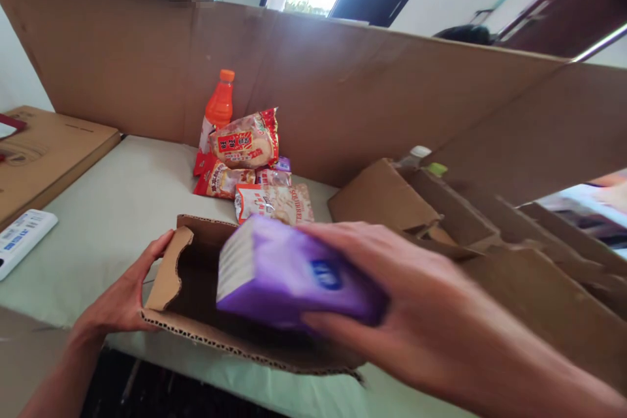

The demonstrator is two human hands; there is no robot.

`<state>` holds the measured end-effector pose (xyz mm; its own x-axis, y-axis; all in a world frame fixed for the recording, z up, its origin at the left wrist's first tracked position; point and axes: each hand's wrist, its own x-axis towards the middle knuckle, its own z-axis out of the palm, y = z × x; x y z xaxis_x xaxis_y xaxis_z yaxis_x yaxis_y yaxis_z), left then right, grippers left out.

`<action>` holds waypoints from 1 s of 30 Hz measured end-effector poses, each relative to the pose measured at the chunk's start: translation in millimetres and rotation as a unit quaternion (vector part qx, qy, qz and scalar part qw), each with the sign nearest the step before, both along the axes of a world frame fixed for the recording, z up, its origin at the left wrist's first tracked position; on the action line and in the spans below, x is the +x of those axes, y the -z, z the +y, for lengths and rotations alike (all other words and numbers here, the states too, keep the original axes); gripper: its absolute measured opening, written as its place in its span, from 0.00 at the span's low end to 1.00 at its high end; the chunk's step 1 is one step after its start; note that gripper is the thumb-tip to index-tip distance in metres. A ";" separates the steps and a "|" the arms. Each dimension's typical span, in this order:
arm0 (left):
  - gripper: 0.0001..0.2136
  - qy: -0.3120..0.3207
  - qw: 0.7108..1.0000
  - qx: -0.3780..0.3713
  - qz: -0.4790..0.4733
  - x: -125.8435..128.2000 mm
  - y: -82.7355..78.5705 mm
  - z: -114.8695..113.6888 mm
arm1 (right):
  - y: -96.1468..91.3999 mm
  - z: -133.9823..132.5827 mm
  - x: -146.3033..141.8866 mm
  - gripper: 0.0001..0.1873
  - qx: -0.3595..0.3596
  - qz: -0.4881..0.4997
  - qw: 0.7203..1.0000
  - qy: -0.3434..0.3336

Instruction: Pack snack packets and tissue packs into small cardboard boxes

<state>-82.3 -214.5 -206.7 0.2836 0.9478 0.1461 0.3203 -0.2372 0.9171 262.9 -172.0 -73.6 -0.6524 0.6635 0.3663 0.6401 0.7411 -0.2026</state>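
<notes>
Grips a purple pack (289, 277) in the right hand (421, 300), fingers clamped above and below it. Holds it just over the open mouth of a small cardboard box (166, 274), long axis left to right, pale end toward the left hand (122, 294). Clasps the box's left flap with that hand. Farther off on the worktop (112, 209): snack packets (245, 144), an orange bottle (219, 104), a tall cardboard wall (367, 91).

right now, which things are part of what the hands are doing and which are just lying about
In use: purple pack in right hand; small cardboard box, its flap held by left hand.
Lying about: snack packets, orange bottle, white device, flat carton, loose cardboard pieces.
</notes>
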 end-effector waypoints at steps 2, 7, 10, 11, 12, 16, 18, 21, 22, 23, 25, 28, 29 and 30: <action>0.56 0.009 1.000 0.010 0.004 -0.2 1.0 -0.8 | 15.3 -1.3 -31.6 0.31 -0.014 -0.070 0.997 -0.022; 0.55 -0.001 0.999 0.024 0.024 0.5 1.6 -2.6 | 37.2 3.5 -86.3 0.24 -0.150 -0.223 0.963 -0.036; 0.53 -0.006 0.999 0.031 0.021 1.2 3.4 -2.3 | 36.5 5.8 -100.2 0.24 -0.183 -0.287 0.939 -0.044; 0.52 -0.004 0.999 0.035 0.018 1.2 4.6 -1.9 | 35.8 6.6 -102.2 0.24 -0.187 -0.303 0.933 -0.044; 0.52 -0.002 0.999 0.040 0.015 1.0 5.9 -1.4 | 35.2 7.5 -103.1 0.24 -0.190 -0.315 0.929 -0.044; 0.51 0.004 0.999 0.049 0.008 0.2 10.2 0.6 | 37.3 10.0 -103.1 0.22 -0.190 -0.342 0.919 -0.041; 0.51 0.002 0.998 0.056 0.014 0.3 10.8 0.9 | 40.1 10.5 -104.0 0.23 -0.186 -0.349 0.918 -0.042; 0.51 0.001 0.996 0.083 0.029 0.6 10.1 -1.0 | 40.0 12.0 -104.2 0.23 -0.181 -0.340 0.921 -0.048; 0.50 -0.002 0.995 0.097 0.036 0.5 9.4 -2.5 | 37.2 12.5 -101.7 0.23 -0.177 -0.331 0.925 -0.054; 0.49 -0.007 0.993 0.112 0.045 0.2 8.4 -4.4 | 32.6 12.6 -96.7 0.22 -0.165 -0.313 0.933 -0.064; 0.45 -0.021 0.987 0.145 0.071 -0.7 5.3 -9.4 | 19.3 10.3 -77.4 0.19 -0.111 -0.239 0.961 -0.081; 0.38 -0.033 0.977 0.187 0.098 -1.6 -1.7 -17.2 | 0.0 -4.6 -27.7 0.14 0.002 -0.060 0.998 -0.023; 0.35 -0.036 0.975 0.194 0.100 -1.0 -4.4 -19.4 | -2.6 -12.4 -8.9 0.12 0.026 -0.012 0.999 0.021; 0.32 -0.040 0.974 0.197 0.100 0.3 -7.2 -21.4 | -1.9 -20.7 8.9 0.11 0.037 0.022 0.997 0.067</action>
<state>-82.0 -235.9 -199.5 0.2719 0.8490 0.4531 0.5142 -0.5262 0.6773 271.9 -192.6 -71.6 -0.5418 0.7136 0.4440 0.7258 0.6637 -0.1809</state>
